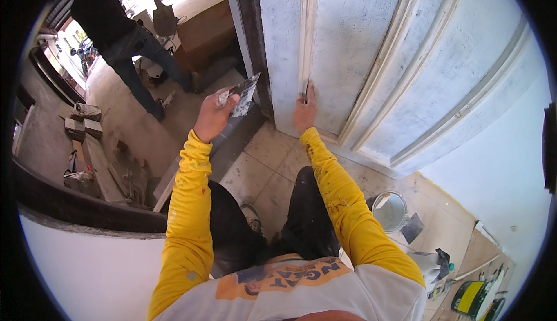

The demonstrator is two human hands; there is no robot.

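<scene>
The left hand (212,115) pinches a smeared scraper (246,96) in its grip, left of the white door (348,48), probably to hold it clear while the right hand (305,112) touches the raised strip (307,37), its grip unclear.

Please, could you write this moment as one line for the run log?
left hand: holding smeared flat scraper | right hand: at white panelled door, grip unclear | background left: another person, standing
</scene>
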